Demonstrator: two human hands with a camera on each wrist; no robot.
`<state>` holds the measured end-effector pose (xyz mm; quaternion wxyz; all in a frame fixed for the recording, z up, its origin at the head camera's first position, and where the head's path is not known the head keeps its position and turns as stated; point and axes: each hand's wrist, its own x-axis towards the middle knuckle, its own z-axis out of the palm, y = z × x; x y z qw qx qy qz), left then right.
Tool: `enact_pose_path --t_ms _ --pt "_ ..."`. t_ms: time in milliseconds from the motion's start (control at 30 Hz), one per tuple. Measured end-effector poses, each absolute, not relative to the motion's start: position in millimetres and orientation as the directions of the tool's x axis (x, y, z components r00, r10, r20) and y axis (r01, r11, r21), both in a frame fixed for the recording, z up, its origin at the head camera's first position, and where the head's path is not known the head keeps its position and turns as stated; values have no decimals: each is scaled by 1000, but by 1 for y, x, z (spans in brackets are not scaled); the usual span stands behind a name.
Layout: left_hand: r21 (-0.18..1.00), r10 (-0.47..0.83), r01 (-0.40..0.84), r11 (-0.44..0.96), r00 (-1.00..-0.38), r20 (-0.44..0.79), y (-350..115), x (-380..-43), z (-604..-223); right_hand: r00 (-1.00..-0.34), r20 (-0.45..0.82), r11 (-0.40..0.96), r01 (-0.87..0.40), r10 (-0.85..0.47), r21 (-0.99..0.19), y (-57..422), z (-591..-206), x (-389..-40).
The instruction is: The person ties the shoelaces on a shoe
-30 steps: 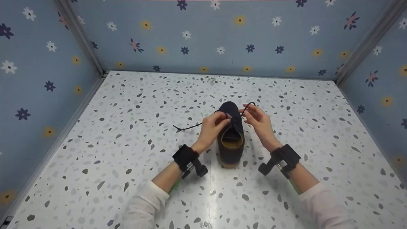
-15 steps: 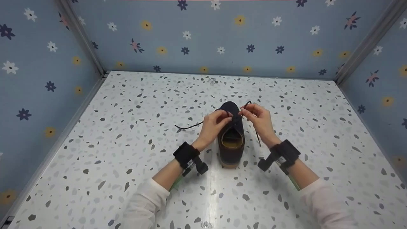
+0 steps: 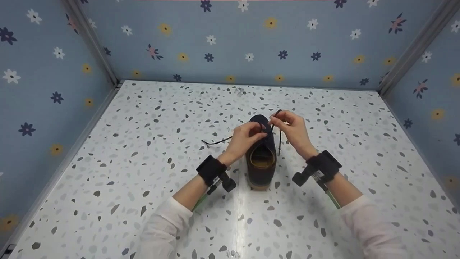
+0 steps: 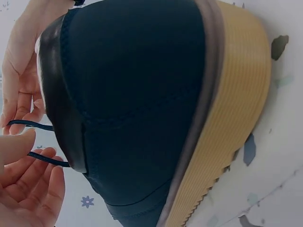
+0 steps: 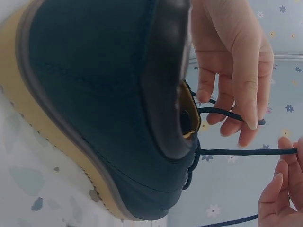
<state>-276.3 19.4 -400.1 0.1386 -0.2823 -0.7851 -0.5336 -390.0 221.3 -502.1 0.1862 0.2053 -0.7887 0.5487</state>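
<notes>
A dark navy lace-up shoe (image 3: 261, 178) with a tan sole stands on the speckled surface, toe pointing away from me. My left hand (image 3: 245, 138) is over its front left side, pinching a dark shoelace (image 5: 227, 113) between thumb and fingers. The free end of that lace (image 3: 217, 142) trails out to the left. Just right of the toe, my right hand (image 3: 291, 131) pinches the other lace (image 5: 246, 152) and draws it taut above the shoe. A loose end (image 3: 280, 144) hangs below the right fingers. Both hands appear beyond the shoe in each wrist view.
The white speckled tabletop (image 3: 172, 201) spreads around the shoe. Blue flowered panels (image 3: 230, 43) enclose it at the back and on both sides, with grey posts (image 3: 97, 43) at the corners. Black camera straps (image 3: 211, 171) sit on both wrists.
Both hands have shifted slightly forward, the left also a little rightward. My right hand has gripped its lace, whose free end now hangs down beside the shoe. The left lace tail has slid slightly right.
</notes>
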Motion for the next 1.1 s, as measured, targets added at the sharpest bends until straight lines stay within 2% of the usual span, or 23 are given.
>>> enact_pose_path --t_ms 233,400,467,500,633,700,967,1100 --pt "724 315 577 379 -816 485 22 -278 -397 -832 529 317 -553 -167 -770 219 -495 -401" --pt "685 328 593 423 -805 494 24 -280 -396 -843 483 284 -535 -235 -796 198 -438 -365" --pt "680 336 599 423 -801 496 26 -281 -396 -845 465 227 -524 -264 -821 193 -425 -356" --pt "677 341 604 421 -797 499 26 -281 -396 -841 473 234 -531 -263 -814 191 -421 -354" --pt "659 361 624 419 -781 510 28 -281 -396 -816 512 241 -572 -268 -784 166 -370 -310" --pt "650 367 634 420 -773 517 29 -281 -396 -817 517 298 -576 -257 -762 151 -339 -283" --pt "603 368 679 419 -734 571 30 -281 -399 -789 501 339 -608 -355 -718 130 -312 -267" --pt "599 365 689 409 -725 584 30 -281 -400 -783 480 347 -612 -396 -711 124 -314 -275"
